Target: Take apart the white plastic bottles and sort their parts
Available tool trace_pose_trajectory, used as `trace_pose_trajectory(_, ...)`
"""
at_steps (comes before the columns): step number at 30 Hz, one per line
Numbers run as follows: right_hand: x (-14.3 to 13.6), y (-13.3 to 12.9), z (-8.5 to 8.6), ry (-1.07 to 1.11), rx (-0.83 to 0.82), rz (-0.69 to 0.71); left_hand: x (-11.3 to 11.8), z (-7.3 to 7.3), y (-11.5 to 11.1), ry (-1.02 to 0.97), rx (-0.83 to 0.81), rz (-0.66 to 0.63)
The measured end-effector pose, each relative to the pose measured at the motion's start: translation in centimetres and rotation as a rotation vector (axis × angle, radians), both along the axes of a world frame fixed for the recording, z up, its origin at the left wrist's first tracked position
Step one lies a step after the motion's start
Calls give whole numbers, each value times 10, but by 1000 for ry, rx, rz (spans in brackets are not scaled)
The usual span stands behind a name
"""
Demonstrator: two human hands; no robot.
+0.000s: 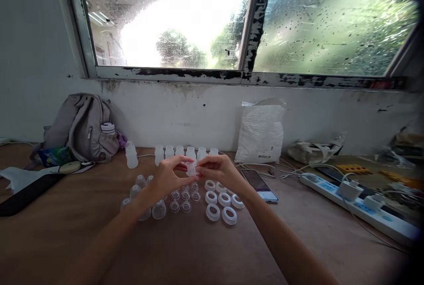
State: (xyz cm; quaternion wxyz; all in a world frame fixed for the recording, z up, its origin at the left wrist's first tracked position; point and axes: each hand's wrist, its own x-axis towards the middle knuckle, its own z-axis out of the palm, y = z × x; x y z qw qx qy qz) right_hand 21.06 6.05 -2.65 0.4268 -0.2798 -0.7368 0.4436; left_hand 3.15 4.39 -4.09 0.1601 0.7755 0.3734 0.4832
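Both hands meet above the middle of the brown table. My left hand [170, 174] pinches a small clear ribbed plastic piece [191, 169] from the left, while my right hand [217, 170] has its fingertips closed on the piece's right side. Below them lie several clear nipple-like parts [186, 206]. White rings [212, 212] are grouped under my right hand. Clear domed caps [159, 209] stand beneath my left forearm, partly hidden by it. Behind the hands is a row of translucent bottles [159, 155], with one assembled-looking bottle [131, 155] farther left.
A phone [260, 185] lies right of the rings, near a white power strip [361, 208] with cables. A white package [260, 133] leans on the wall. At the left are a grey backpack [82, 126] and a long black object [29, 192].
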Motion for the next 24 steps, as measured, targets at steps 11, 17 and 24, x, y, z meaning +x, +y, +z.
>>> trace_pose_trajectory(11,0,-5,5,-88,44,-54,-2,4,-2,60,-65,-86)
trace_pose_trajectory(17,-4,-1,2,138,-163,-16,-2,5,-2,42,-58,-7)
trace_pose_trajectory(24,-4,5,-5,110,-165,-39,0,5,-2,51,-98,20)
